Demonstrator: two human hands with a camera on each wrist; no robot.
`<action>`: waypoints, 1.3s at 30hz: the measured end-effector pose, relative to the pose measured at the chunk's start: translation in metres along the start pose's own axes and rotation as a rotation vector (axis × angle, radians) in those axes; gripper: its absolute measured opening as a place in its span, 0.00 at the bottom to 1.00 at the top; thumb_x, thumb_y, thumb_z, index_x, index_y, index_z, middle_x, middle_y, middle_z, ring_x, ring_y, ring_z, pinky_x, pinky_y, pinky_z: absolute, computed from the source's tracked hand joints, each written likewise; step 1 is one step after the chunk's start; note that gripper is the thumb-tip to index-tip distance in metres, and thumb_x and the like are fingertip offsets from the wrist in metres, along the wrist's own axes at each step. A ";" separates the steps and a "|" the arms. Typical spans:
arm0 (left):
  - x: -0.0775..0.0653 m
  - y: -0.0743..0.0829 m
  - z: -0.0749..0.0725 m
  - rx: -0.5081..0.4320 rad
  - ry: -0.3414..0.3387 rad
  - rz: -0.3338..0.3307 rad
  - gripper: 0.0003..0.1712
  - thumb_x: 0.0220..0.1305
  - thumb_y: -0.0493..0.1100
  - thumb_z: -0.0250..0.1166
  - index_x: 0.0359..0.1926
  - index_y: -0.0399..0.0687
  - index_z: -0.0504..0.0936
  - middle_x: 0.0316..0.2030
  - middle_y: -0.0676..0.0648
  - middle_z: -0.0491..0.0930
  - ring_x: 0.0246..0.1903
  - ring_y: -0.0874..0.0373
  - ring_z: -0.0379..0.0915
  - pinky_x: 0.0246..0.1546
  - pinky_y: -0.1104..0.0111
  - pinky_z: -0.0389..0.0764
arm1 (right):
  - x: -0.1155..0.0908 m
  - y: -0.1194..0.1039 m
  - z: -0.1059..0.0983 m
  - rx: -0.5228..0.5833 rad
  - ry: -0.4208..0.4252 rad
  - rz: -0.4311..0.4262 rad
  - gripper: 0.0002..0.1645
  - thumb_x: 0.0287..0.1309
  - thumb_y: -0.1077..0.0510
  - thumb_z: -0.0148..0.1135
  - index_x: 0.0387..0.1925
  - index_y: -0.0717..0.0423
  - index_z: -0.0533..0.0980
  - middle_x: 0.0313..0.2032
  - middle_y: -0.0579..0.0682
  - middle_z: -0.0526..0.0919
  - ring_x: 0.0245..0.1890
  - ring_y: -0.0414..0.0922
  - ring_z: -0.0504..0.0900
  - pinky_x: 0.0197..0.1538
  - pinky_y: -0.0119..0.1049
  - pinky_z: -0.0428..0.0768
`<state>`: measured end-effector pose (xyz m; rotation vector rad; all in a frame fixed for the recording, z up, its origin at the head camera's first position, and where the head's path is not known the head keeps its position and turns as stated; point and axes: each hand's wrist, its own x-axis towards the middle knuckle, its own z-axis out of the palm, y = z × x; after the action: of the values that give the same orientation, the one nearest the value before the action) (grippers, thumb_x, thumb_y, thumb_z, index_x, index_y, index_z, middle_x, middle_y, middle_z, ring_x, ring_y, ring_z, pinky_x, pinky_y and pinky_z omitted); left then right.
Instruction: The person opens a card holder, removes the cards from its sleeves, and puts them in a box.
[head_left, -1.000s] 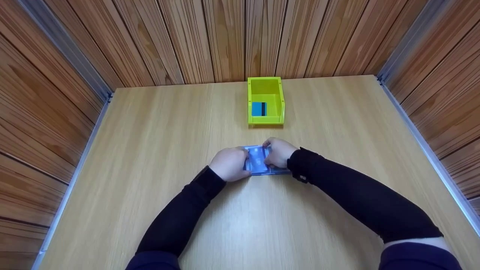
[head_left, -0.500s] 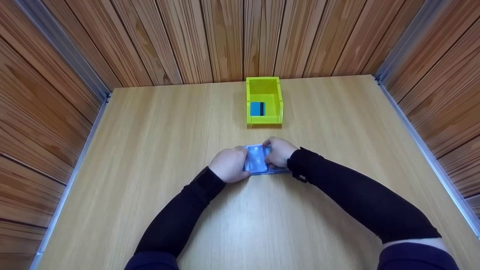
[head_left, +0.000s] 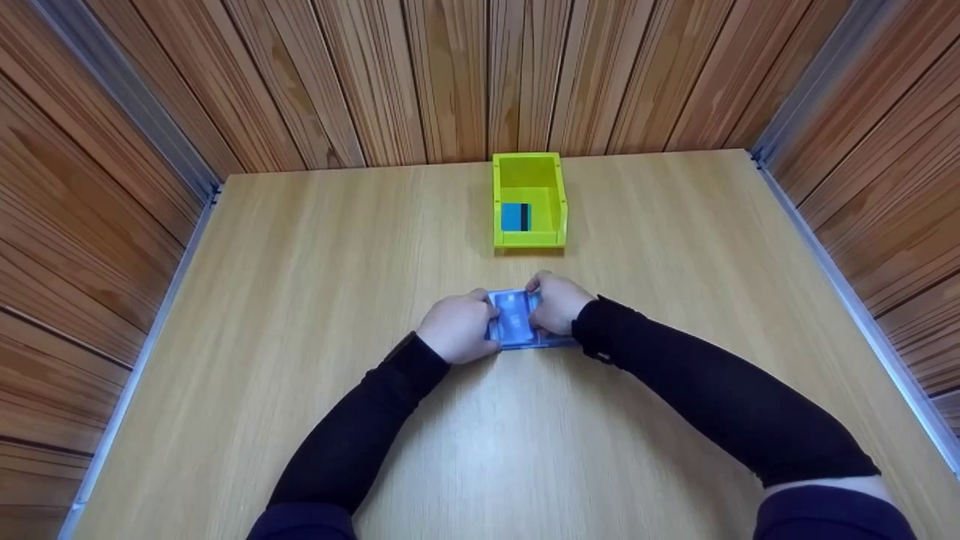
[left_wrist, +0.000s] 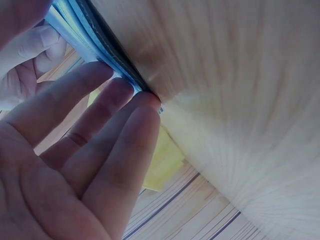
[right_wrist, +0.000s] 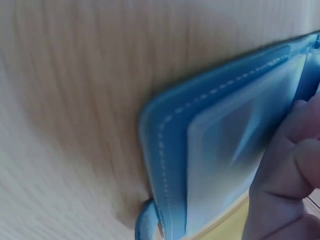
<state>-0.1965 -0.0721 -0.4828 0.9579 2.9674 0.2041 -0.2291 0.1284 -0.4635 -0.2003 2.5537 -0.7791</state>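
A blue wallet [head_left: 517,346] lies spread open near the middle of the table, with glossy clear sleeves [head_left: 513,315] inside. White stitching runs along its border, and a clear window pocket [right_wrist: 230,150] shows in the right wrist view. A thin blue strap [right_wrist: 145,220] loops out from one corner. My left hand [head_left: 456,330] grips the wallet's left edge, its fingertips [left_wrist: 147,102] against that edge in the left wrist view. On the other side, my right hand [head_left: 559,304] pinches the inner sleeves with curled fingers, covering much of the right half.
Beyond the wallet stands a yellow-green open bin [head_left: 529,240] near the back wall. Inside it lies a blue card [head_left: 514,217] with a black stripe. Wood-plank walls [head_left: 457,82] and metal rails [head_left: 862,315] bound the light wooden table [head_left: 315,255].
The left hand's fingers have shifted slightly at the wallet's left edge. The right hand and the wallet stay almost where they were.
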 end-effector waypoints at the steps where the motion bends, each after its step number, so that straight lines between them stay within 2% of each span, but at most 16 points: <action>1: 0.000 0.000 0.000 0.005 0.002 0.002 0.24 0.52 0.58 0.71 0.44 0.46 0.86 0.37 0.49 0.78 0.26 0.57 0.71 0.29 0.60 0.77 | 0.000 0.000 0.000 -0.003 -0.001 0.000 0.30 0.52 0.63 0.65 0.57 0.59 0.68 0.42 0.58 0.80 0.35 0.49 0.79 0.34 0.35 0.76; 9: 0.001 0.001 -0.002 -0.001 0.002 0.005 0.21 0.52 0.58 0.72 0.34 0.46 0.84 0.35 0.49 0.78 0.24 0.58 0.70 0.27 0.61 0.75 | -0.002 0.000 -0.002 -0.004 -0.015 0.005 0.26 0.51 0.63 0.65 0.53 0.59 0.70 0.31 0.53 0.81 0.24 0.43 0.79 0.31 0.34 0.75; 12: 0.001 0.002 -0.003 -0.014 0.010 -0.007 0.19 0.51 0.58 0.73 0.31 0.47 0.83 0.35 0.49 0.78 0.24 0.58 0.70 0.26 0.62 0.74 | -0.003 0.002 -0.004 0.014 -0.008 0.004 0.25 0.51 0.64 0.65 0.52 0.60 0.71 0.31 0.54 0.81 0.21 0.41 0.79 0.30 0.33 0.76; 18: 0.001 0.003 -0.004 -0.021 0.024 -0.029 0.18 0.50 0.57 0.72 0.27 0.48 0.82 0.37 0.49 0.78 0.24 0.57 0.71 0.26 0.61 0.75 | -0.004 0.007 -0.010 0.054 -0.002 0.028 0.24 0.50 0.66 0.64 0.51 0.60 0.71 0.38 0.57 0.80 0.22 0.43 0.80 0.26 0.34 0.76; 23: 0.001 0.003 -0.003 -0.026 0.021 -0.027 0.19 0.50 0.58 0.72 0.28 0.48 0.82 0.36 0.49 0.77 0.24 0.57 0.70 0.27 0.61 0.74 | -0.008 0.011 -0.022 0.001 -0.016 0.058 0.23 0.53 0.65 0.61 0.52 0.59 0.70 0.35 0.57 0.80 0.24 0.45 0.81 0.27 0.35 0.76; 29: 0.001 0.001 -0.001 -0.042 0.004 -0.036 0.21 0.51 0.59 0.73 0.31 0.47 0.84 0.36 0.50 0.76 0.25 0.58 0.69 0.29 0.62 0.74 | -0.021 0.011 -0.044 -0.056 -0.010 0.079 0.17 0.60 0.64 0.56 0.51 0.51 0.69 0.31 0.52 0.75 0.27 0.46 0.76 0.29 0.36 0.74; 33: 0.001 0.002 -0.001 -0.049 -0.023 -0.056 0.23 0.52 0.60 0.72 0.34 0.45 0.84 0.37 0.50 0.76 0.26 0.58 0.69 0.31 0.63 0.74 | -0.029 0.003 -0.064 -0.038 0.029 0.038 0.12 0.64 0.63 0.51 0.47 0.49 0.70 0.33 0.53 0.75 0.30 0.48 0.76 0.29 0.38 0.75; 39: 0.002 0.005 -0.001 -0.019 -0.027 -0.062 0.24 0.53 0.61 0.71 0.36 0.45 0.84 0.39 0.49 0.77 0.27 0.58 0.71 0.32 0.62 0.77 | -0.028 -0.016 -0.095 -0.025 0.196 -0.084 0.08 0.69 0.62 0.48 0.41 0.53 0.74 0.40 0.55 0.78 0.36 0.51 0.77 0.36 0.41 0.78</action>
<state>-0.1953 -0.0667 -0.4813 0.8583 2.9597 0.2163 -0.2488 0.1695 -0.3746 -0.2519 2.7561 -0.8350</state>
